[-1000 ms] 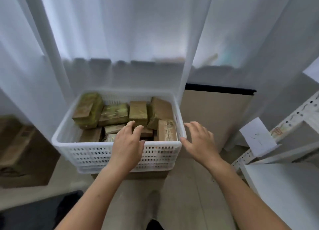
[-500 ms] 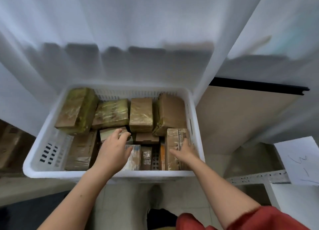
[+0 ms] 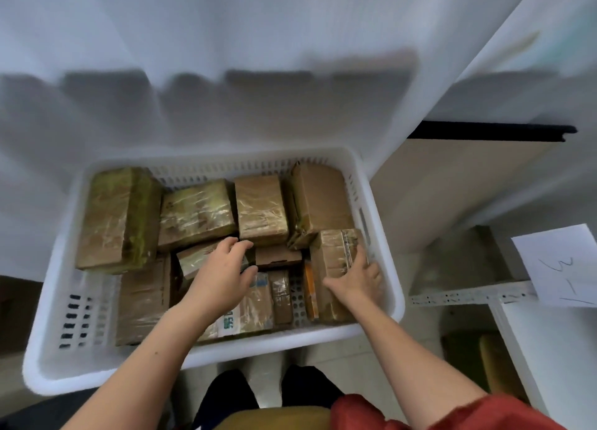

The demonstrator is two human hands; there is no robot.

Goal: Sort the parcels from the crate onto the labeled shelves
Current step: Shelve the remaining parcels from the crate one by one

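Both hands have reached deeper into the white crate: left hand curls over a small taped parcel beneath its fingers; right hand clasps the upright taped parcel, fingers wrapping its right side.

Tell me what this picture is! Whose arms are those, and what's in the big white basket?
No robot here. The picture comes from a camera worn on a person's head, looking down, so you see that person's own two arms. Below them sits a white slotted plastic crate filled with brown cardboard parcels wrapped in shiny clear tape. The left hand curls its fingers over a small flat taped parcel in the middle. The right hand grips a tall taped parcel by the crate's right wall. Neither parcel looks lifted out yet. On the right, a white paper label with handwritten numbers sits at the edge of a white metal shelf, probably where parcels get sorted.
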